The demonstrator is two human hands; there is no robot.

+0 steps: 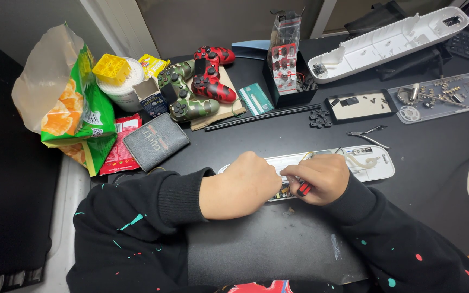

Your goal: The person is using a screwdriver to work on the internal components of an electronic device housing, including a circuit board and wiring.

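Observation:
A long white plastic casing [373, 165], open on top with wiring inside, lies across the black desk [278, 239] in front of me. My left hand [242, 182] is closed over its left half, pressing on it. My right hand [321, 176] grips a small red-and-black-handled tool [304, 189], probably a screwdriver, tip down into the casing between the two hands. The tool's tip is hidden by my fingers.
Small pliers [369, 133] lie just behind the casing. Farther back sit a second white casing half [386, 40], a clear tray of screws [441, 95], a black tray [359, 106], two game controllers [194, 89], a wallet [156, 141] and a green snack bag [69, 103].

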